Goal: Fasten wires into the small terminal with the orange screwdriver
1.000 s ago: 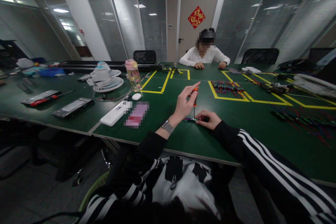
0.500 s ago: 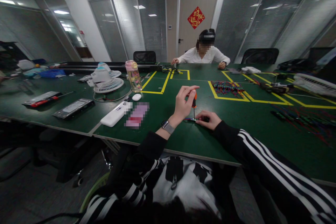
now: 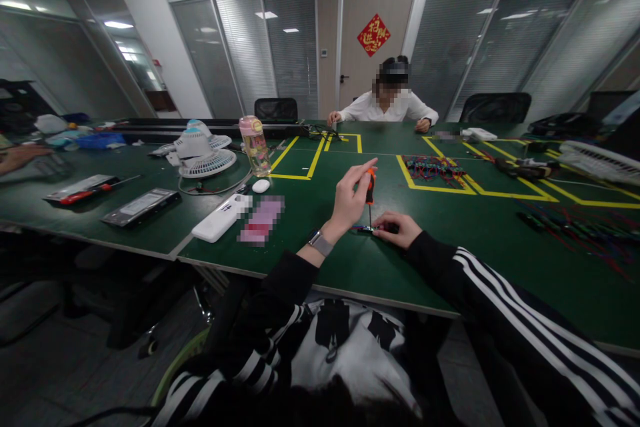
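My left hand [image 3: 350, 197], with a watch on its wrist, is closed around the orange and black handle of a screwdriver [image 3: 370, 195]. The screwdriver stands upright, and its tip meets a small circuit board [image 3: 367, 229] with thin wires on the table. From the right, my right hand [image 3: 397, 229] pinches the board's edge and keeps it flat on the tabletop. My fingers partly hide the board, so its details are too small to tell.
On the green table [image 3: 310, 260] lie a white case [image 3: 220, 217], a hard drive [image 3: 141, 206], a red screwdriver [image 3: 90, 193] and a white fan [image 3: 203, 153]. A bottle [image 3: 255, 147] stands behind. Wired boards [image 3: 434, 170] lie at right. A person [image 3: 385, 103] sits opposite.
My left fingers have shifted slightly around the screwdriver handle, while the board and my right hand stay in place. Another person's hand has come in at the far left edge.
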Action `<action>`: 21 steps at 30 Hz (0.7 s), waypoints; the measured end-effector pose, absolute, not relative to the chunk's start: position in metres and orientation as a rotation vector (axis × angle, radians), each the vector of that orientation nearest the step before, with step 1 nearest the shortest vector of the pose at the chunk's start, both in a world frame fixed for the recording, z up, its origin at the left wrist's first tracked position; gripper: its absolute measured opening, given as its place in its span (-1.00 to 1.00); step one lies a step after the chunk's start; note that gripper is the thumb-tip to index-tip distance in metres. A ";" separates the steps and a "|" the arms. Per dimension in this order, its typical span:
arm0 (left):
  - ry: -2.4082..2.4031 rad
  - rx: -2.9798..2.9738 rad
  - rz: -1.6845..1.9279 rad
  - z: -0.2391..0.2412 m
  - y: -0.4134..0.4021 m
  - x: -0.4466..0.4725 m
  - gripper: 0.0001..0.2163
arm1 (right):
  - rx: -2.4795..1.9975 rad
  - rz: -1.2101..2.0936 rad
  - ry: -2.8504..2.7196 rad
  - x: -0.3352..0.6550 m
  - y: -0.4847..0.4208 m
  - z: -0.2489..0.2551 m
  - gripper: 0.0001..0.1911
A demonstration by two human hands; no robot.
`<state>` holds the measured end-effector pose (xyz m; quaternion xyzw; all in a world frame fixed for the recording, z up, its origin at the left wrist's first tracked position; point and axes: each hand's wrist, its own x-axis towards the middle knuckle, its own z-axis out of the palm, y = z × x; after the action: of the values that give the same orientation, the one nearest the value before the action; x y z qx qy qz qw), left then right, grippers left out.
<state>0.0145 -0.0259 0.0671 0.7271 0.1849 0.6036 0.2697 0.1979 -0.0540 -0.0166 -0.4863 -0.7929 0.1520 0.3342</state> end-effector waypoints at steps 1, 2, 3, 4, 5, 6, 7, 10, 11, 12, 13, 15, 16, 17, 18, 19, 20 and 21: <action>0.474 1.944 1.607 0.067 -0.026 0.015 -0.70 | -1.269 0.399 -2.069 0.198 -0.054 -0.017 -0.76; 0.464 1.929 1.601 0.067 -0.026 0.015 -0.70 | -1.269 0.399 -2.066 0.198 -0.054 -0.017 -0.76; 0.475 1.920 1.615 0.066 -0.026 0.015 -0.72 | -1.269 0.396 -2.064 0.198 -0.054 -0.018 -0.77; 0.501 1.920 1.647 0.067 -0.027 0.016 -0.74 | -1.267 0.391 -2.062 0.198 -0.054 -0.018 -0.77; 0.534 1.930 1.688 0.067 -0.027 0.015 -0.76 | -1.265 0.387 -2.060 0.198 -0.054 -0.018 -0.77; 0.567 1.949 1.729 0.067 -0.028 0.015 -0.79 | -1.264 0.387 -2.060 0.198 -0.054 -0.018 -0.77; 0.594 1.970 1.762 0.068 -0.028 0.015 -0.81 | -1.264 0.390 -2.061 0.197 -0.054 -0.017 -0.78; 0.586 2.027 1.745 0.067 -0.028 0.014 -0.78 | -1.267 0.400 -2.067 0.198 -0.054 -0.016 -0.77; 0.555 2.027 1.709 0.067 -0.027 0.014 -0.75 | -1.266 0.400 -2.068 0.198 -0.054 -0.016 -0.77; 0.518 2.016 1.667 0.066 -0.027 0.015 -0.72 | -1.262 0.397 -2.071 0.198 -0.054 -0.016 -0.76; 0.483 1.994 1.628 0.065 -0.026 0.015 -0.69 | -1.255 0.395 -2.075 0.199 -0.054 -0.016 -0.76; 0.444 1.941 1.591 0.063 -0.024 0.016 -0.68 | -1.239 0.390 -2.085 0.200 -0.054 -0.017 -0.75; 0.447 1.926 1.601 0.063 -0.024 0.017 -0.68 | -1.233 0.387 -2.088 0.200 -0.054 -0.017 -0.75; 0.464 1.926 1.627 0.063 -0.024 0.017 -0.70 | -1.228 0.383 -2.089 0.200 -0.054 -0.017 -0.75; 0.487 1.939 1.666 0.063 -0.024 0.017 -0.72 | -1.225 0.380 -2.088 0.200 -0.053 -0.017 -0.75; 0.512 1.960 1.707 0.064 -0.025 0.017 -0.74 | -1.225 0.376 -2.085 0.200 -0.053 -0.018 -0.75; 0.536 1.984 1.745 0.065 -0.026 0.017 -0.76 | -1.226 0.371 -2.082 0.200 -0.053 -0.018 -0.76; 0.552 2.004 1.774 0.066 -0.027 0.016 -0.78 | -1.228 0.367 -2.080 0.201 -0.053 -0.018 -0.77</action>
<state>0.0161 -0.0268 0.0659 0.7180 0.1979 0.6357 0.2031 0.2005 -0.0535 -0.0182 -0.4722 -0.7999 0.1410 0.3424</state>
